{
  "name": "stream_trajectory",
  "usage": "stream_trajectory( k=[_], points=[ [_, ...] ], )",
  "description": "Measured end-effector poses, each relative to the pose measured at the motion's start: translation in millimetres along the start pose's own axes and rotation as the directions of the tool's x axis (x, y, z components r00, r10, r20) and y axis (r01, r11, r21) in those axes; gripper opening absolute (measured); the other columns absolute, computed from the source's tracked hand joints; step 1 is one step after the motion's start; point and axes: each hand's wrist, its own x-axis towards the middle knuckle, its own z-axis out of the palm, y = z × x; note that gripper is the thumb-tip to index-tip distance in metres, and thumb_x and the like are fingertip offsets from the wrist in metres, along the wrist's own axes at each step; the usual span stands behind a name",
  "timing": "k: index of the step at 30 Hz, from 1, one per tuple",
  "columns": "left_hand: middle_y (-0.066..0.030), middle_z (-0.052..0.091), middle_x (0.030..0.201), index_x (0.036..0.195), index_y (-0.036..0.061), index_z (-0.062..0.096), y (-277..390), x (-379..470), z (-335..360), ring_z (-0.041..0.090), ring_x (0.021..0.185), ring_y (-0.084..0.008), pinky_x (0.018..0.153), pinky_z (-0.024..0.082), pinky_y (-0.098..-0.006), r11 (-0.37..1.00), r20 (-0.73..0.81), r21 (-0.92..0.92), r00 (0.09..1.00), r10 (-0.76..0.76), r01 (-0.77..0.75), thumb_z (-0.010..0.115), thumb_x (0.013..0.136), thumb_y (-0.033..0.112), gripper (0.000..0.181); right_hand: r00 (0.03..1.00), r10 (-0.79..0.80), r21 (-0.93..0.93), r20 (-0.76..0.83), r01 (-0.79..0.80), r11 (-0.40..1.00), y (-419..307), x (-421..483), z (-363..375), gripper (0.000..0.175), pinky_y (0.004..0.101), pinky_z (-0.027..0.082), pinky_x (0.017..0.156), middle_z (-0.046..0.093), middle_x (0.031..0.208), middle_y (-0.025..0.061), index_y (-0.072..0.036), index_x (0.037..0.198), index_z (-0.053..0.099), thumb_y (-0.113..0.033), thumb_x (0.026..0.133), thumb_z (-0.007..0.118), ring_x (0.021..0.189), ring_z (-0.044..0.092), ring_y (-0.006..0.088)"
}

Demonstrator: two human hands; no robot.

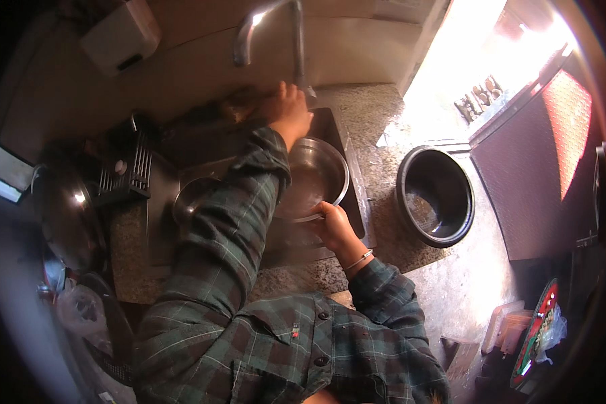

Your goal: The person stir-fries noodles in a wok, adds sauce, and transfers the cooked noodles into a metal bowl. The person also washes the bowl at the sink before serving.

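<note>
My right hand point(336, 227) grips the near rim of a round metal pot point(318, 171), thumb over the edge. The pot is tilted in the right part of the sink point(333, 123), and its left side is hidden behind my left sleeve. My left hand point(292, 113) reaches past the pot to the base of a metal faucet point(298, 50). Its fingertips are beside the faucet's foot, and whether they grip anything is hidden. A smaller metal bowl point(194, 197) lies to the left, partly covered by my left forearm.
On the granite counter point(376, 202) at right stands a black inner pot point(437, 197), wet inside. Farther left are a dark slatted rack point(131, 171) and a large metal lid or pan point(70, 217). A clear plastic bag point(83, 308) hangs at lower left. A dispenser point(123, 38) is on the wall.
</note>
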Motion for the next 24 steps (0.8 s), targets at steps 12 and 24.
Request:
stream_trajectory(
  k=[12,24],
  points=[
    [-0.0193,0.041,0.112,0.108,0.0065,0.046,-162,3,21,0.042,0.101,-0.0319,0.085,0.036,-0.0374,0.921,-0.220,-0.378,0.958,-0.183,0.089,0.057,0.071,0.030,0.045,0.989,-0.043,-0.224,0.141,0.074,0.972,13,43,28,0.017,0.0435,0.044,0.077,0.051,0.091,0.0164,0.006,0.083,0.047,-0.006,0.076,0.038,0.086,0.051,0.0279],
    [-0.0182,0.045,0.098,0.093,0.0046,0.044,-164,14,58,0.045,0.091,-0.0314,0.077,0.039,-0.0398,0.927,-0.338,-0.359,0.941,-0.021,-0.109,0.060,0.065,0.025,0.039,0.996,0.085,0.030,0.023,-0.086,0.996,18,39,35,0.026,0.0415,0.046,0.076,0.052,0.094,0.0146,0.006,0.097,0.045,-0.004,0.074,0.039,0.086,0.052,0.0265]
  ],
)
